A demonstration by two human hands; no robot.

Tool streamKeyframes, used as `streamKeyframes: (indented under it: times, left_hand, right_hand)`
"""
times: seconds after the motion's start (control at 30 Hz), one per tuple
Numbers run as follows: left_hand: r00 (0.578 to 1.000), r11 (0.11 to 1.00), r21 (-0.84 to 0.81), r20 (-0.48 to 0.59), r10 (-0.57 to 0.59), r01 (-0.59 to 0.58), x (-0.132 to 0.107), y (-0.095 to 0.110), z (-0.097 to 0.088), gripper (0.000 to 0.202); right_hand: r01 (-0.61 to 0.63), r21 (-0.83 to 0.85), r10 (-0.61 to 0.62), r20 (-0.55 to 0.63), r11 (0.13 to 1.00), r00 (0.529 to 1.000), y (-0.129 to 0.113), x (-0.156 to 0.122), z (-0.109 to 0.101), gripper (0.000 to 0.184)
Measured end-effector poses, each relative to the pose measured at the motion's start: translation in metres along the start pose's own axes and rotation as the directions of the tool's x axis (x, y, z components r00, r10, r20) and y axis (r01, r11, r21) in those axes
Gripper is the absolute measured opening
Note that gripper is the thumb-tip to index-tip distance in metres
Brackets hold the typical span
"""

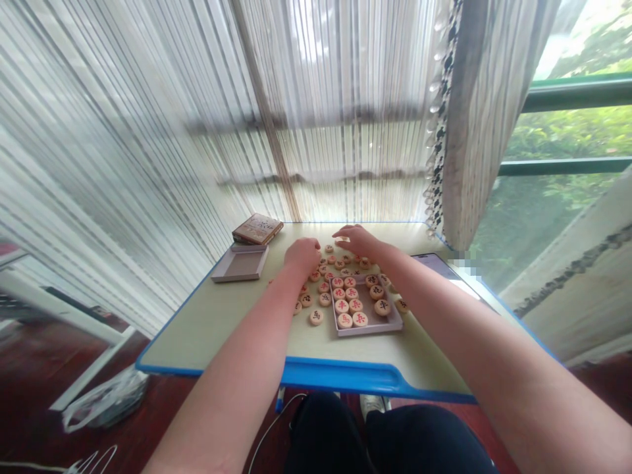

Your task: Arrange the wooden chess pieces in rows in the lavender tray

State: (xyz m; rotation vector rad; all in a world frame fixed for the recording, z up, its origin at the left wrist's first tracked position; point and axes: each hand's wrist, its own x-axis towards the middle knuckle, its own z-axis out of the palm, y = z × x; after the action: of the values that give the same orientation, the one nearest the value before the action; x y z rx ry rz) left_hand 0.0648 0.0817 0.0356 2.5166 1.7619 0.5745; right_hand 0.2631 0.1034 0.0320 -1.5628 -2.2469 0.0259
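Observation:
Several round wooden chess pieces with red or black characters lie scattered on the small table. More of them sit in rows in a shallow grey tray in front of me. My left hand rests curled, knuckles up, on the loose pieces beyond the tray; what its fingers hold is hidden. My right hand reaches further back, fingers bent down onto pieces at the far side of the pile.
An empty grey box lid lies at the table's back left, with a folded brown board behind it. A phone lies at the right. Striped curtains hang close behind. A plastic bag lies on the floor left.

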Motion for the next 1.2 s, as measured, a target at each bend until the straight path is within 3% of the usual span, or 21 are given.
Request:
streamKeyframes:
  times: [0.1, 0.17, 0.3, 0.47, 0.6, 0.97, 1.1, 1.2]
  left_hand:
    - [1.000, 1.000, 0.003, -0.003, 0.005, -0.005, -0.001, 0.001, -0.001, 0.029]
    - [1.000, 1.000, 0.004, 0.002, 0.005, -0.005, -0.001, 0.002, -0.003, 0.029]
    - [1.000, 1.000, 0.013, 0.018, -0.001, 0.001, -0.002, 0.003, -0.004, 0.029]
    - [1.000, 1.000, 0.001, 0.017, -0.004, 0.004, -0.001, 0.003, -0.004, 0.029]
    - [1.000, 1.000, -0.004, 0.029, -0.003, 0.003, -0.002, 0.003, -0.004, 0.030]
    - [0.995, 0.997, -0.006, 0.069, 0.078, -0.078, -0.003, 0.006, -0.003, 0.035]
    - [0.990, 0.993, -0.033, 0.083, 0.113, -0.111, -0.004, 0.007, -0.007, 0.032]
    - [0.983, 0.985, -0.129, 0.127, 0.135, -0.118, -0.006, 0.009, -0.010, 0.031]
  right_hand:
    - [0.084, -0.135, -0.073, 0.084, 0.987, 0.994, -0.009, 0.009, 0.007, 0.025]
    - [0.060, -0.181, -0.039, 0.119, 0.982, 0.992, -0.013, 0.013, 0.010, 0.023]
    - [-0.002, -0.193, 0.021, 0.095, 0.981, 0.995, -0.012, 0.016, 0.011, 0.042]
    - [-0.099, -0.215, 0.128, 0.125, 0.972, 0.984, -0.010, 0.016, 0.009, 0.025]
    - [-0.166, -0.186, 0.188, 0.111, 0.968, 0.976, -0.014, 0.009, 0.003, 0.027]
    - [-0.178, -0.029, 0.178, 0.004, 0.984, 0.984, -0.023, -0.034, -0.021, 0.032]
    - [-0.264, 0.031, 0.261, 0.075, 0.964, 0.962, -0.030, -0.068, -0.040, 0.024]
    - [-0.275, 0.039, 0.270, 0.095, 0.961, 0.958, -0.035, -0.097, -0.049, 0.034]
